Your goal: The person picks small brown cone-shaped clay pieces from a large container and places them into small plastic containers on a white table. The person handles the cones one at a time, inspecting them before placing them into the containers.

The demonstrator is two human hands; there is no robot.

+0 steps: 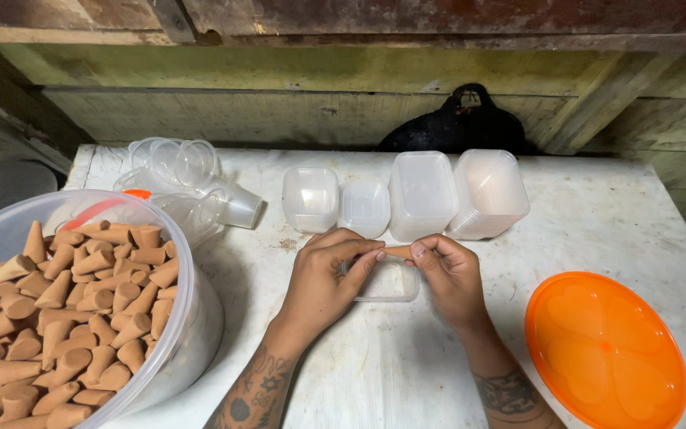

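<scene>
Between fingertips of left hand (pixel 323 278) and right hand (pixel 448 274): brown cone (pixel 397 252).

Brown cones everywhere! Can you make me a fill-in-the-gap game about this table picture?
1. The left hand and right hand pinch one small brown ____ between their fingertips.
2. The big clear tub full of cones stands on the person's ____ side.
3. The round lid lying on the white table is coloured ____.
4. Right under the hands lies a small, clear, empty ____.

Missing words: cone; left; orange; container
</scene>
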